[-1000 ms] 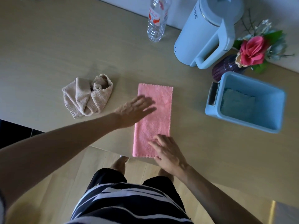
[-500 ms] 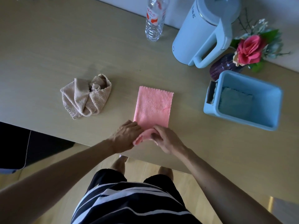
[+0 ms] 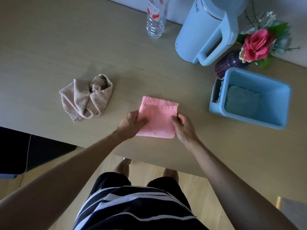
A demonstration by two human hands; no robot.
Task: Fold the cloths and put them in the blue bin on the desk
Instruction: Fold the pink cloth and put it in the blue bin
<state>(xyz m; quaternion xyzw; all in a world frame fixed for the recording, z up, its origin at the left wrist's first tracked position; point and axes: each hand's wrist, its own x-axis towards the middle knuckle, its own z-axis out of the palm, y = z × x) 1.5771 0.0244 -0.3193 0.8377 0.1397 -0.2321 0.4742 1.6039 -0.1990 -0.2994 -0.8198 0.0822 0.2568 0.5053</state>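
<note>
Pinching the folded pink cloth [image 3: 158,118] by its sides near the table's [image 3: 66,47] front edge with my left grip [image 3: 131,124] and right grip [image 3: 182,127], I must clamp all layers evenly and carry it level to the blue bin [image 3: 279,103] by the right edge.

Bottle label [image 3: 155,12] and kettle lettering [image 3: 198,2] both illegible

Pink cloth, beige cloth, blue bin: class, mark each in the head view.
pink cloth [image 3: 157,118], head view, centre of top face.
beige cloth [image 3: 83,100], head view, middle of the heap.
blue bin [image 3: 277,103], head view, bare right inside wall.
</note>
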